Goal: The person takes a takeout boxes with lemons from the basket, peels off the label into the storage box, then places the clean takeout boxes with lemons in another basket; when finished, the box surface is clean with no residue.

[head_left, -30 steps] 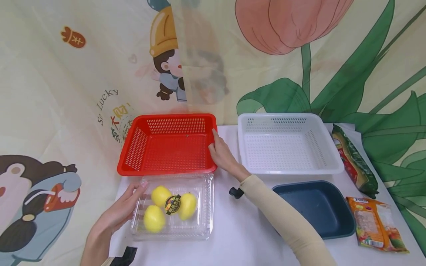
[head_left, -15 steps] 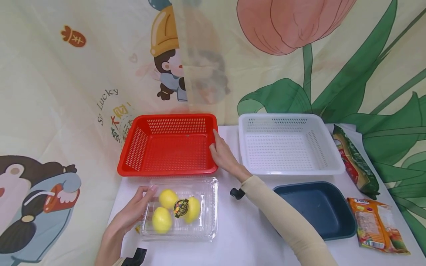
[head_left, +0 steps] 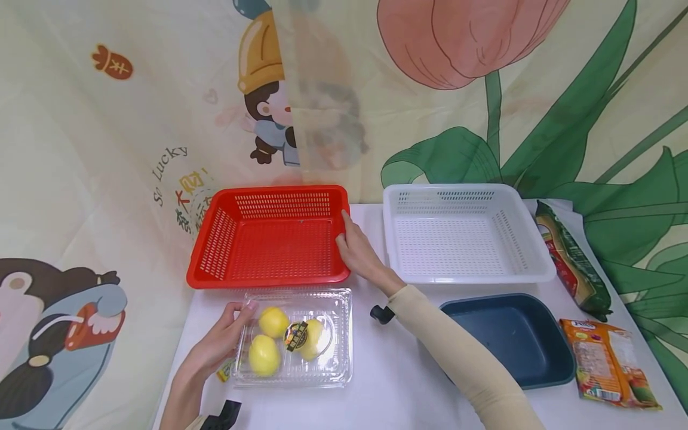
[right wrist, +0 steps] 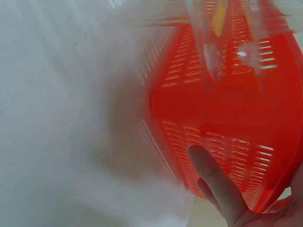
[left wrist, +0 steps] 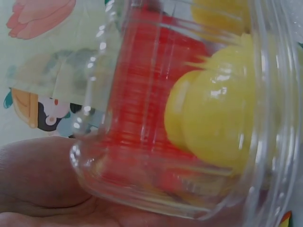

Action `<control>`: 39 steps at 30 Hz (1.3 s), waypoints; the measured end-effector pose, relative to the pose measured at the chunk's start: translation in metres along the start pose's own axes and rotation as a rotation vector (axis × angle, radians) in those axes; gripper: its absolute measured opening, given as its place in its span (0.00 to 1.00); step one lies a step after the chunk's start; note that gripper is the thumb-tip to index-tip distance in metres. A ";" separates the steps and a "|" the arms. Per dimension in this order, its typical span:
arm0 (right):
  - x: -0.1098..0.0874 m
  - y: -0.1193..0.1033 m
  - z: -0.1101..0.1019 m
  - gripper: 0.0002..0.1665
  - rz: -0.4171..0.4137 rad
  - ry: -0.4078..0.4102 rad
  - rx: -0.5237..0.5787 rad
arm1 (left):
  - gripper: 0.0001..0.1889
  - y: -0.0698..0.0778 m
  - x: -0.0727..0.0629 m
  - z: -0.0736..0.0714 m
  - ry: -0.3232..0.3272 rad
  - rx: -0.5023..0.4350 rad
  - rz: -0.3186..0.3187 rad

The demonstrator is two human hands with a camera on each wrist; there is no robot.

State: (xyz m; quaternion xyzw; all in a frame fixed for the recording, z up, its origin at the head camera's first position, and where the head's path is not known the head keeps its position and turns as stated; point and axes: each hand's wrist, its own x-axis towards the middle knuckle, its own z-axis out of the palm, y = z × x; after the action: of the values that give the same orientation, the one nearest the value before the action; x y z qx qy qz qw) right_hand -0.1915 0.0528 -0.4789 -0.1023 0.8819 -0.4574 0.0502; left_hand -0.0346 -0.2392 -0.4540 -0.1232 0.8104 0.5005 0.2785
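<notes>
A clear plastic box [head_left: 340, 352] with a round dark label and yellow lemons [head_left: 264, 355] inside is in front of the red basket [head_left: 258, 278]. My left hand [head_left: 217, 340] grips its left side, thumb on top. In the left wrist view the lemons [left wrist: 218, 109] show through the box wall, with the palm [left wrist: 42, 175] beneath it. At the basket's right end, my right hand [head_left: 365, 252] holds the rim. The right wrist view shows its fingers [right wrist: 220, 182] along the outside of the slotted wall.
Right of the red basket stands a white basket [head_left: 467, 279], with a dark blue tray [head_left: 529, 340] before it. A green packet [head_left: 574, 260] and an orange packet [head_left: 604, 361] lie at the right edge. A small yellow-green packet [head_left: 224, 370] lies by the left hand. Patterned cloth [head_left: 333, 119] hangs behind.
The left hand has brought the plastic box a little to the right and slightly away from the basket, and the small packet shows beside it. My right hand stays at the basket's rim.
</notes>
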 end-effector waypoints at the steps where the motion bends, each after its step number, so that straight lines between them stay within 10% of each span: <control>1: 0.000 0.000 0.000 0.39 0.000 -0.001 0.000 | 0.35 0.000 0.000 0.000 0.001 0.002 0.001; 20: -0.007 -0.018 -0.006 0.47 0.004 0.037 -0.071 | 0.36 0.003 0.003 0.002 -0.003 -0.028 -0.010; 28: -0.031 -0.056 -0.007 0.37 -0.335 0.085 -0.223 | 0.35 0.004 0.005 0.005 0.015 -0.014 -0.014; 39: -0.091 -0.072 0.014 0.31 -0.795 -0.358 -0.463 | 0.36 0.004 0.005 0.007 0.028 -0.044 -0.020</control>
State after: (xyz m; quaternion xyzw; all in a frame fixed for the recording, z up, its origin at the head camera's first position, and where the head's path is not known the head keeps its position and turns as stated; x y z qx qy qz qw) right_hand -0.0905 0.0218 -0.4290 -0.5161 0.8308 -0.2082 -0.0016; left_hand -0.0381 -0.2310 -0.4565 -0.1444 0.8017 0.5137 0.2694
